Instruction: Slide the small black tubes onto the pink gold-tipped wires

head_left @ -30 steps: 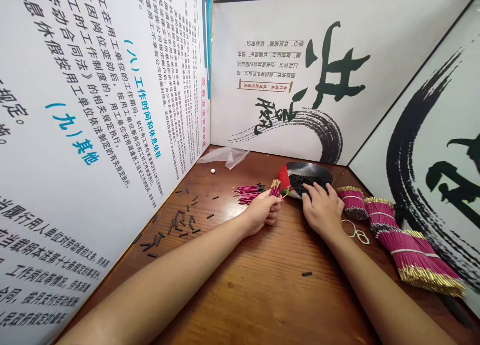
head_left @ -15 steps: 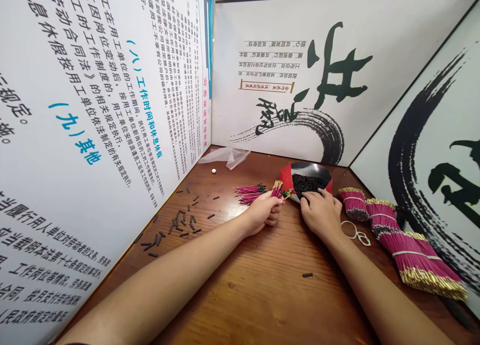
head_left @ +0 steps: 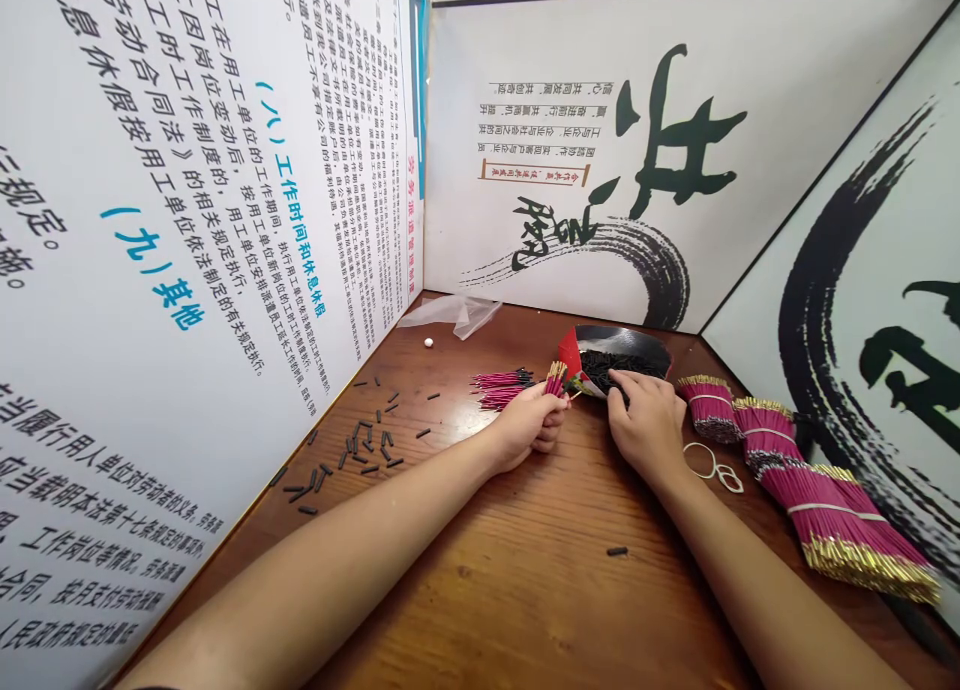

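Note:
My left hand (head_left: 531, 425) is closed round a small bundle of magenta wires (head_left: 556, 378), whose gold terminal ends point up out of the fist. One gold tip sticks out toward the box. Just behind that hand lies a pile of magenta wires (head_left: 499, 388) with black ends on the table. My right hand (head_left: 646, 420) rests at the near edge of a red and black box (head_left: 574, 350). Inside the box are many short black tubes (head_left: 619, 365). The right index finger reaches over them, thumb apart below it; nothing shows between the two.
Several loose black tubes (head_left: 367, 445) are scattered at the left, one tube (head_left: 616, 551) nearer me. Banded magenta wire bundles (head_left: 847, 520) line the right side, beside white rubber bands (head_left: 712, 465). A clear plastic bag (head_left: 454, 315) lies at the back. Printed panels (head_left: 555, 30) wall the table.
My right hand has drawn back slightly to the right from inside the box, and more of the black tubes shows. The left hand keeps its hold on the wires in the same place.

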